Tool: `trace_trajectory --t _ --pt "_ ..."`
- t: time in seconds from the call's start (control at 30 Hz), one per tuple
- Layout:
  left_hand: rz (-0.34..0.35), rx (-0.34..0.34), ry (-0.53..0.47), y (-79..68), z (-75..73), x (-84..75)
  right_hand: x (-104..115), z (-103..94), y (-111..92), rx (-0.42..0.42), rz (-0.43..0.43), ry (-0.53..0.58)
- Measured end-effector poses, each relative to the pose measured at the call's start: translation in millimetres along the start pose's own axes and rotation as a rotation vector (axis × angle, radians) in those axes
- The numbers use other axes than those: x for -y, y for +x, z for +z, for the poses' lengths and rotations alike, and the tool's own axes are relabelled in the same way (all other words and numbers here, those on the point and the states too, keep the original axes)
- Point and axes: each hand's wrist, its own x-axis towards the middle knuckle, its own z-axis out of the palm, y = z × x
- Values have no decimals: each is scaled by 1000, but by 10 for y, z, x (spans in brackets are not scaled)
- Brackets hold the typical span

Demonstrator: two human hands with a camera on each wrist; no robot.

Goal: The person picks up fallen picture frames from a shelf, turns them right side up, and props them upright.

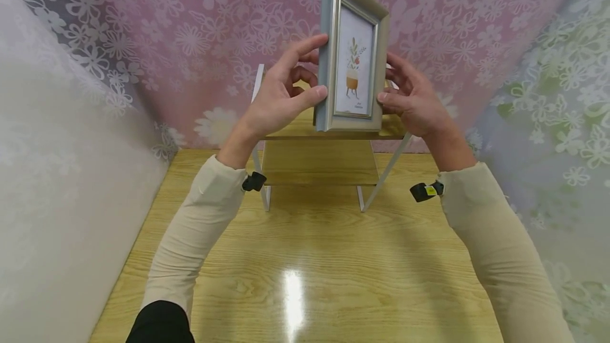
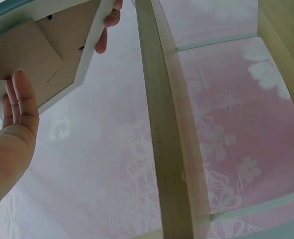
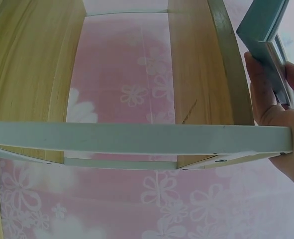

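A picture frame point(image 1: 384, 25) with a pale gold and silver-blue border is held up in both hands, tilted, its front showing a print of a potted plant on legs. My left hand point(image 1: 283, 86) grips its left edge, thumb in front and fingers toward the back. My right hand point(image 1: 416, 97) pinches the lower right edge. In the left wrist view the brown backing point(image 2: 62, 45) with its stand flap point(image 2: 25, 50) shows, with the left fingers close to the flap. The right wrist view has the frame's edge point(image 3: 266, 45) between right thumb and fingers.
Behind and below the frame stands a small two-tier wooden table point(image 1: 319, 163) with white metal legs point(image 1: 388, 171). Pink floral cloth point(image 1: 190, 41) hangs at the back, pale walls point(image 1: 71, 173) on both sides. The floor point(image 1: 343, 258) is wood-grained.
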Motion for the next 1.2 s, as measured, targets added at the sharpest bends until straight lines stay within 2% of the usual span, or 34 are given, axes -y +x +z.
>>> trace_trajectory --t 0.17,0.43,0.7,0.83,1.0,1.2 --pt "49 17 -22 -8 4 108 2 -5 13 4 -13 30" --pt "84 58 -37 -32 59 103 2 -16 1 8 -27 95" --pt "61 116 -25 -49 106 66 -27 -28 -12 29 -42 203" --pt "52 136 -30 -51 114 54 -33 -31 -19 33 -55 208" --pt "49 142 -66 -70 102 49 -26 -24 -18 37 -63 212" --pt "-14 136 -35 -107 93 -47 -20 -24 -4 56 -69 276"
